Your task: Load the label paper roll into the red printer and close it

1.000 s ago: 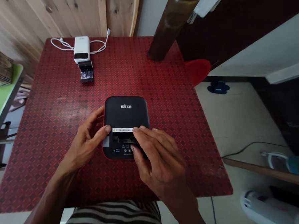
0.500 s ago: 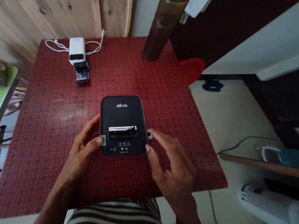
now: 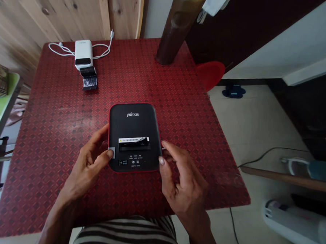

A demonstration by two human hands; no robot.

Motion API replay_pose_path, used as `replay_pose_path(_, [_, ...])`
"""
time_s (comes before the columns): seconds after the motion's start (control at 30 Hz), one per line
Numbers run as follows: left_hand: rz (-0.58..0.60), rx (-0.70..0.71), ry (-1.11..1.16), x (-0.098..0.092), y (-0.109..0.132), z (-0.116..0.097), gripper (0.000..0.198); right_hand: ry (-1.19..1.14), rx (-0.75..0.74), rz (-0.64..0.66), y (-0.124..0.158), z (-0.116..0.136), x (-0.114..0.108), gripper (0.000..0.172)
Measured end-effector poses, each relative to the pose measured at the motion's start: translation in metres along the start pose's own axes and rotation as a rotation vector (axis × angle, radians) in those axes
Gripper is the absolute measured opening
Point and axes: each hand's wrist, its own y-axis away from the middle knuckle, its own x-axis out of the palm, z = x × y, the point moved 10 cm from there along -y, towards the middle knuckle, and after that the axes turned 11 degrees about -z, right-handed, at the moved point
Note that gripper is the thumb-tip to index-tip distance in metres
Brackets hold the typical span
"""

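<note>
The top of the black Feie receipt printer (image 3: 135,126) carries its brand in white near the far edge: Latin "FEIE" followed by the Chinese characters 飞鹅. Across its middle runs a white sticker (image 3: 133,139) with a yellow warning triangle at the left end and a line of Chinese print too small to read. Below the dark slot (image 3: 134,147), tiny white captions (image 3: 135,160) sit around the buttons, and they cannot be made out. The white device (image 3: 84,48) on the desk (image 3: 55,131) bears a faint mark on top, also illegible.

left hand (image 3: 89,162) curled, thumb forward; right hand (image 3: 183,181) loosely bent.
</note>
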Motion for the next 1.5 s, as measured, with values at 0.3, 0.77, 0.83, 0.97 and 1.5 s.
replay_pose_path(0.3, [-0.035, -0.034, 0.088, 0.006, -0.002, 0.0, 0.054, 0.002, 0.045, -0.021, 0.004, -0.006, 0.0, 0.049])
replay_pose_path(0.77, [-0.111, -0.008, 0.089, 0.004, -0.004, 0.003, 0.056, -0.039, 0.033, -0.039, 0.008, -0.003, 0.008, 0.043])
replay_pose_path(0.83, [-0.093, -0.002, 0.084, 0.004, -0.005, 0.003, 0.056, -0.043, 0.043, -0.049, 0.008, -0.004, 0.009, 0.043])
replay_pose_path(0.97, [-0.053, 0.021, 0.085, 0.004, -0.004, 0.004, 0.056, -0.063, 0.074, -0.042, 0.007, -0.009, 0.007, 0.041])
replay_pose_path(1.5, [-0.091, 0.127, 0.07, 0.001, 0.001, 0.011, 0.054, 0.261, -0.253, 0.714, -0.066, 0.026, 0.116, 0.018])
